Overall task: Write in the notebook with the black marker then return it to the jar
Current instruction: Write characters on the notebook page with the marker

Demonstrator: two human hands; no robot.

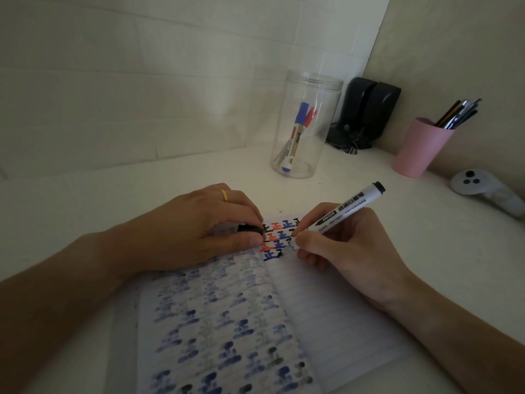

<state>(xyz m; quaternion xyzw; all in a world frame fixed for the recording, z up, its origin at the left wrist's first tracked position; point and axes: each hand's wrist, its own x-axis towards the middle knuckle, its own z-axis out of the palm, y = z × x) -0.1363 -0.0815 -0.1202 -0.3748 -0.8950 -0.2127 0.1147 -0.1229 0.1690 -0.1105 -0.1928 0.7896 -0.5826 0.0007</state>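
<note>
An open lined notebook [326, 302] lies on the white desk, its left page showing bled-through ink and its right page bearing rows of black, red and blue characters at the top. My right hand [349, 254] grips the black marker [346, 209], tip down on the right page beside those characters. My left hand [204, 226], with a gold ring, rests on the notebook's top and pinches the marker's black cap [251, 229]. A clear plastic jar [305, 123] stands upright behind the notebook, holding a blue marker and a red marker.
A pink cup [420, 149] of pens and pencils stands at the right rear. Two black speakers [369, 109] sit in the corner behind the jar. A white controller [483, 189] lies at the far right. White walls close off the desk's back and right.
</note>
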